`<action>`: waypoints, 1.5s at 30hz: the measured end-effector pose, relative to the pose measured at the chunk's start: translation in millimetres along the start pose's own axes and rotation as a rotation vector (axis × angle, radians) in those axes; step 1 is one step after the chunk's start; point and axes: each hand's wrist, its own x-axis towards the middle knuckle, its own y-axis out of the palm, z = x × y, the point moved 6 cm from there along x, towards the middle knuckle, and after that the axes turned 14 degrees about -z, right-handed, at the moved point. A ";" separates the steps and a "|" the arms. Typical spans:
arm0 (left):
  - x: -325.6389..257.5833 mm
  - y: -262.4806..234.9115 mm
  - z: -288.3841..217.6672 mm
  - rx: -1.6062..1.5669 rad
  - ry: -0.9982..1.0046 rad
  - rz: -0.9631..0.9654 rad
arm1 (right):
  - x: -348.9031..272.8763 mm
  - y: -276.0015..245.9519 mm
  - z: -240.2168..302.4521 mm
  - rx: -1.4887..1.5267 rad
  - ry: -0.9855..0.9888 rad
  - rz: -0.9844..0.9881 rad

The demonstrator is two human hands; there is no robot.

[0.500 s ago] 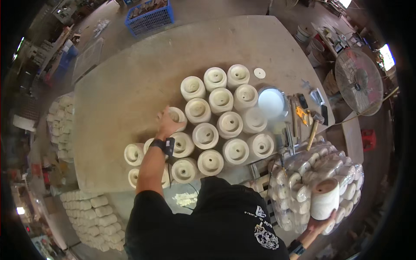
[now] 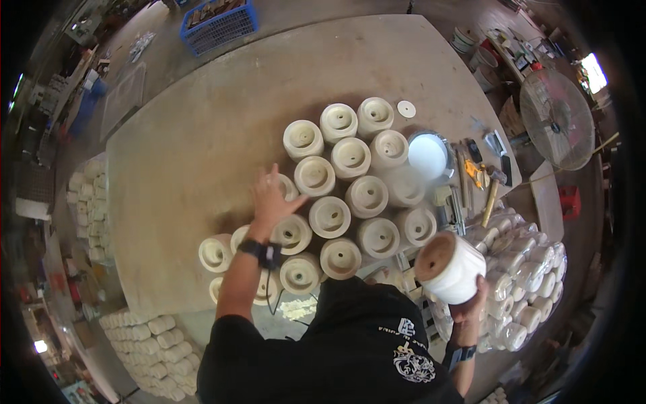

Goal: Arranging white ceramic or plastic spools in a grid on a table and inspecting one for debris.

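My left hand (image 2: 274, 200) is spread over a white cylinder (image 2: 288, 188) at the left side of the group on the table, fingers apart around its rim and partly hiding it. Rows of similar thick-walled white cylinders (image 2: 330, 217) stand upright, each with a recessed top and a small hole in the middle. At the right, above the table's near edge, my right hand (image 2: 469, 303) grips another white cylinder (image 2: 461, 273) from below and the side. That one is tilted, its brown recessed end facing up and left.
A round container with pale contents (image 2: 428, 156) stands right of the cylinders, near a hammer (image 2: 493, 192) and a yellow-orange tool (image 2: 476, 175). Plastic-wrapped cylinders (image 2: 515, 279) are stacked at the right. A fan (image 2: 557, 121) and a blue crate (image 2: 219, 28) stand beyond the table (image 2: 202, 121).
My right hand has brought its cylinder up and left from the wrapped stack toward the table. My left hand's fingers have spread from the cylinder they were round. The view has shifted slightly.
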 end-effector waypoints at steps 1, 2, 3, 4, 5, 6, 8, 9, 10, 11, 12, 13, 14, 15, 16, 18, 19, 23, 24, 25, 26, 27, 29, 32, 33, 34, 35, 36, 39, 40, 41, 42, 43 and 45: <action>-7.9 -8.8 -26.9 -0.082 0.072 0.011 | 4.9 9.5 -8.6 -0.044 0.030 0.027; -23.7 -2.4 -47.8 -0.371 0.119 0.194 | 9.7 20.5 -17.9 -0.095 0.067 0.063; -41.9 2.8 -74.0 -0.663 0.169 0.380 | 9.8 32.8 -24.6 -0.131 0.102 0.073; -66.3 -2.8 -105.5 -0.822 0.225 0.547 | 14.8 38.8 -33.0 -0.179 0.160 0.113; -90.7 -14.2 -136.6 -0.977 0.279 0.710 | 21.5 45.2 -41.6 -0.227 0.186 0.143; -104.7 -20.8 -154.6 -0.936 0.426 0.689 | 25.8 53.7 -49.7 -0.277 0.209 0.170; -123.9 -31.1 -177.4 -1.050 0.289 0.828 | 24.5 86.7 -56.1 -0.314 0.226 0.240; -127.7 -20.8 -175.3 -1.118 0.271 0.731 | 22.7 100.0 -60.6 -0.359 0.241 0.272; -123.9 -17.4 -173.0 -1.179 0.255 0.635 | 22.7 109.0 -65.1 -0.399 0.256 0.303; -122.8 -13.3 -167.5 -1.178 0.252 0.625 | 25.2 112.9 -71.1 -0.403 0.294 0.310; -116.7 -16.4 -162.8 -1.185 0.205 0.618 | 26.2 116.7 -73.9 -0.401 0.294 0.311; -110.0 -20.2 -157.8 -1.191 0.158 0.612 | 26.8 121.7 -76.6 -0.424 0.291 0.335; -102.1 -26.5 -152.7 -1.188 0.161 0.616 | 27.1 126.6 -79.1 -0.444 0.288 0.357; -87.7 -41.0 -148.3 -1.102 0.246 0.525 | 26.6 131.4 -79.2 -0.441 0.287 0.353; -74.1 -53.2 -141.7 -1.014 0.329 0.437 | 21.5 144.0 -69.7 -0.473 0.096 0.439; -42.0 -66.2 -114.1 -0.894 0.303 0.241 | 16.6 147.9 -51.2 -0.619 -0.140 0.498; -22.7 -94.6 -113.4 -0.820 0.325 0.084 | 17.8 141.9 -44.7 -0.645 -0.139 0.448; 45.9 -96.8 -30.3 -0.497 0.070 -0.343 | 39.2 71.6 -44.2 -0.756 -0.026 0.239; 64.0 -84.1 3.8 -0.438 -0.020 -0.409 | 37.5 55.9 -46.9 -0.746 -0.029 0.233; 73.2 -107.0 -7.8 -0.100 -0.057 -0.482 | 37.6 35.1 -47.0 -0.781 -0.059 0.122; 86.5 -102.4 -1.8 -0.101 -0.043 -0.475 | 36.8 13.4 -47.6 -0.814 -0.087 0.011; 101.4 -95.0 14.1 -0.039 -0.064 -0.441 | 34.1 -5.8 -49.1 -0.803 -0.090 0.006; 119.2 -75.5 37.1 0.024 -0.077 -0.407 | 33.2 -47.2 -55.3 -0.865 -0.032 -0.088; 132.1 -36.7 54.3 0.021 -0.091 -0.226 | 18.7 -70.2 -56.7 -0.805 -0.008 -0.193; 136.3 -14.1 50.9 -0.002 -0.095 -0.110 | 11.3 -78.7 -55.5 -0.786 -0.002 -0.242; 136.4 5.8 39.0 -0.024 -0.094 0.016 | 3.8 -89.3 -54.6 -0.768 -0.010 -0.289; 136.4 23.1 24.9 0.002 -0.061 0.104 | -1.6 -98.4 -54.8 -0.764 0.008 -0.308; 141.0 46.8 24.6 -0.134 -0.006 0.103 | -12.9 -106.4 -51.7 -0.752 0.020 -0.337; 157.4 96.6 126.2 -0.270 0.159 0.161 | 5.1 -126.8 -72.8 -0.842 0.056 -0.269; 153.9 106.0 95.6 -0.271 0.171 0.211 | -12.7 -114.2 -60.2 -0.863 0.014 -0.360; 155.7 96.5 91.2 -0.261 0.165 0.223 | -10.0 -108.2 -57.8 -0.975 0.044 -0.336; 155.2 88.0 87.4 -0.232 0.161 0.222 | 0.8 -137.4 -80.3 -0.988 0.053 -0.307; 158.9 80.6 79.6 -0.175 0.179 0.206 | 1.0 -129.0 -74.5 -1.096 -0.043 -0.281; 154.7 53.8 65.7 -0.037 0.203 0.118 | 0.8 -131.0 -68.2 -1.097 -0.056 -0.291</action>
